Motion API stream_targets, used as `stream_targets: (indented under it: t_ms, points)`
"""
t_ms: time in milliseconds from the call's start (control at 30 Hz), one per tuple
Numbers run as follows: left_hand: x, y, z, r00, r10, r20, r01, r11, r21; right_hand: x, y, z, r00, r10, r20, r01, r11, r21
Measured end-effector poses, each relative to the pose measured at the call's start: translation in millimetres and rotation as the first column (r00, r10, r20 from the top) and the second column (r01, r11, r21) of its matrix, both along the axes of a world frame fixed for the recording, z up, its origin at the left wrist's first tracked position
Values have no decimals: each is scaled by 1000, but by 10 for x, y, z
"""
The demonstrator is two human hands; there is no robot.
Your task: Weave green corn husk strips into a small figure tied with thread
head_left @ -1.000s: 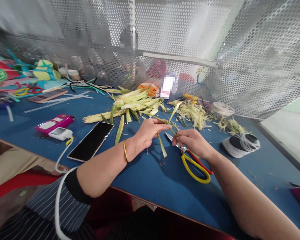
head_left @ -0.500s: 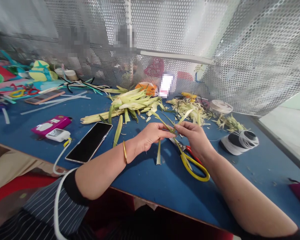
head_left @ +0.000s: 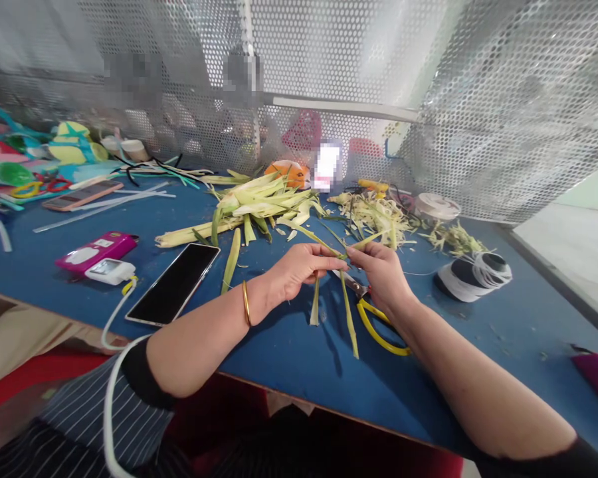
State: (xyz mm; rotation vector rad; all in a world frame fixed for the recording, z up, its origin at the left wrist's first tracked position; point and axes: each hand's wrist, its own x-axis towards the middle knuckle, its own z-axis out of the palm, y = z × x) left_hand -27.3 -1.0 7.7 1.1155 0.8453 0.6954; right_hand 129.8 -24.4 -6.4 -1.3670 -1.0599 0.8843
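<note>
My left hand (head_left: 306, 269) pinches a few narrow pale-green leaf strips (head_left: 349, 325) that look like corn husk. Close against it, my right hand (head_left: 377, 269) pinches the same strips where they cross, its thumb and finger together. Two strip ends hang down below the fingers, and others stick out behind and to the right. Under my right hand and wrist lie scissors (head_left: 381, 332) with yellow and red handles, partly covered. Beyond the hands rests a heap of husk leaves (head_left: 266, 199), with a pile of shredded husk (head_left: 379, 219) to its right.
A black phone (head_left: 174, 284) and a magenta power bank (head_left: 97, 253) with a white cable lie left on the blue table (head_left: 279, 352). A spool of white thread (head_left: 473, 277) stands right. A perforated screen (head_left: 339, 60) closes off the back. Colourful strips and another phone (head_left: 83, 196) lie far left.
My right hand has risen and come in against my left fingertips. One strip has swung down and now hangs below the hands. The view has shifted slightly to the right.
</note>
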Motion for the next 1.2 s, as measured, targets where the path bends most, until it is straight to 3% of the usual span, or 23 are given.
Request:
stream_targets:
  t_ms: [233,333,400,433,467,500,567,667,767,900,1033,1200]
  points:
    - [39,-57,38,989,130,-66,-130,992,3,-25,9,-39,1000,30,-6,-31,997,-71]
    - [35,-66,68,989,125,-81,-124,992,16,45,-2,37,981,20,192,-3,996,-93]
    - [22,-67,81,989,118,-91,-114,992,50,108,-34,138,876,-152,458,141,988,58]
    - [16,-68,82,988,113,-101,-105,991,77,134,-55,192,779,-288,557,212,957,199]
    - [12,-70,80,987,107,-119,-94,990,108,152,-77,240,700,-371,610,206,923,324]
    - [11,-72,75,984,103,-146,-82,987,140,161,-97,276,666,-393,635,150,903,401]
    - [17,-81,54,975,95,-200,-57,981,186,148,-121,298,717,-237,656,-57,917,394]
    - [33,-97,17,976,52,-211,-12,982,187,83,-119,231,835,142,532,-289,935,205]
    - [36,-110,3,983,-2,-182,34,984,173,25,-105,164,897,317,308,-354,933,70]
    - [15,-121,32,974,-27,-225,74,976,204,-9,-119,193,947,306,95,-312,949,44]
    - [1,-122,53,982,-53,-180,91,974,206,-50,-149,225,935,339,-105,-340,940,10]
    - [1,-130,58,971,-128,-200,169,964,205,-91,-138,146,960,267,-88,-263,963,55]
